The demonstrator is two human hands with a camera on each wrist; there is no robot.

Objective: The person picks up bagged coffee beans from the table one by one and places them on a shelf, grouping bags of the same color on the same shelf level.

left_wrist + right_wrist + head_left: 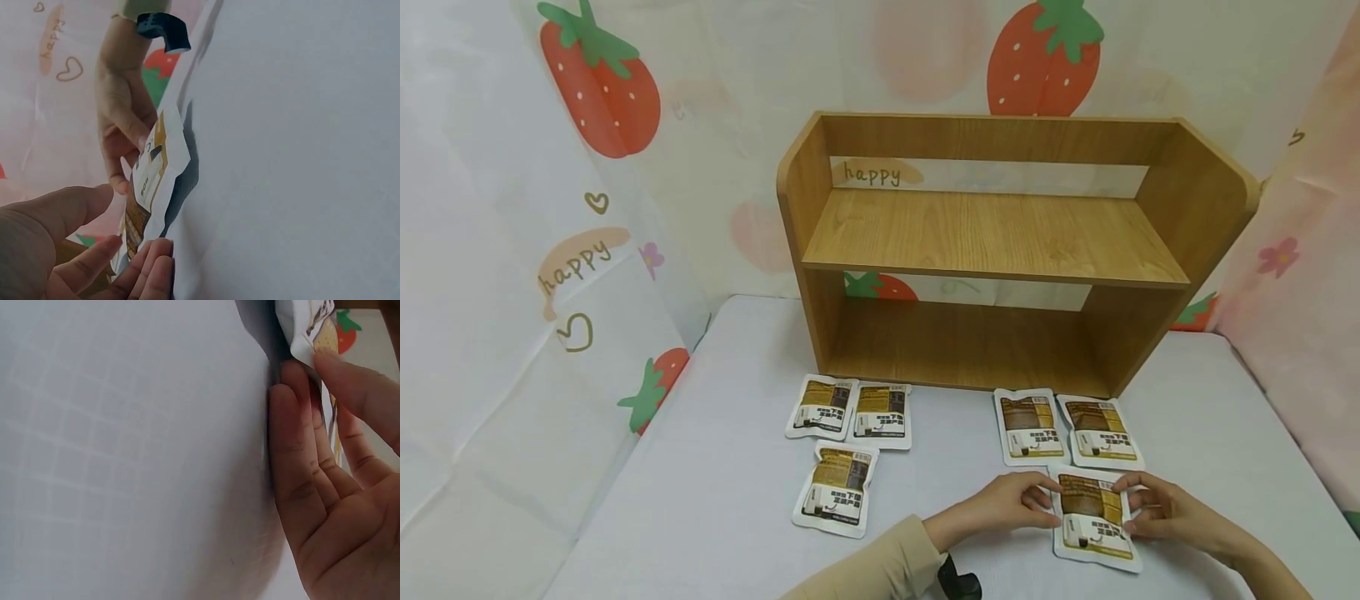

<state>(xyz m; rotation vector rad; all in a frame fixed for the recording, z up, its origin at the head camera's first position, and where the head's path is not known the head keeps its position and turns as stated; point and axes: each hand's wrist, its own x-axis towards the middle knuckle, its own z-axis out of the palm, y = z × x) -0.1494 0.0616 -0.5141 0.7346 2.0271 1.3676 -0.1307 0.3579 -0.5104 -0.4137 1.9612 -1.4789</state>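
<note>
A flat white-edged packet (1092,518) with a brown, yellow and white printed label is between my two hands at the right front. My left hand (1006,502) holds its left edge with thumb and fingertips. At the opposite edge, my right hand (1180,515) pinches the packet, thumb over the face and fingers behind it, as the right wrist view shows. In the left wrist view the packet (164,169) stands tilted off the white surface, casting a shadow. Two like packets, one left (1032,427) and one right (1101,432), lie just beyond.
A two-tier wooden shelf (996,237) stands at the back of the white-covered table (700,492). In front of its left end lie three more packets: one at left (822,407), one beside it (882,414), one nearer (837,489). Strawberry-printed cloth (722,100) hangs around the table.
</note>
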